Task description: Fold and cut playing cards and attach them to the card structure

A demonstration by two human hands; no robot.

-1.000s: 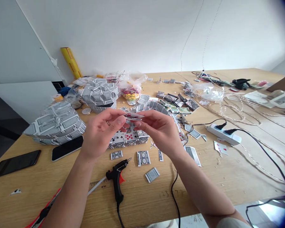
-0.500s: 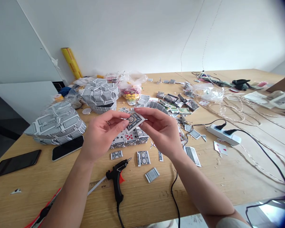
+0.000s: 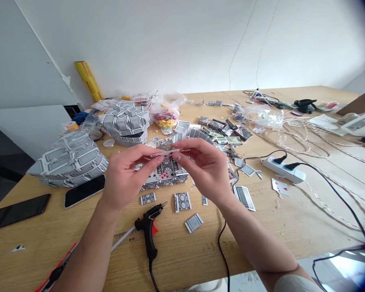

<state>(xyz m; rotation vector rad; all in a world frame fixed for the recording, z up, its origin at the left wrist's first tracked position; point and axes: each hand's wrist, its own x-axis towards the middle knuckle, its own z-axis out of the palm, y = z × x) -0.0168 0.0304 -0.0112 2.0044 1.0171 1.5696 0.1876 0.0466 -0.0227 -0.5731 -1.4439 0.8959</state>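
Between my two hands is a small playing-card piece (image 3: 164, 153), seen nearly edge-on. My left hand (image 3: 130, 170) pinches its left end between thumb and fingers. The right end is pinched by my right hand (image 3: 202, 166). Just behind and below them lies a structure built of playing cards (image 3: 166, 175), partly covered by my hands. In front of it, several cut or folded card pieces (image 3: 182, 202) rest on the wooden table (image 3: 109, 267). A black glue gun (image 3: 149, 231) with an orange trigger lies nearer, its nozzle towards the upper right.
Two phones (image 3: 20, 211) and card-built shapes (image 3: 76, 160) are at the left. A white power strip (image 3: 283, 170) with black plugs sits at the right, beside coiled cords. Card scraps and plastic bags (image 3: 167, 109) lie farther back. A red-edged tool (image 3: 59, 269) is at the lower left.
The card piece has been tilted from showing its patterned back to nearly edge-on. Both hands stay close together around it. The whole view has shifted slightly.
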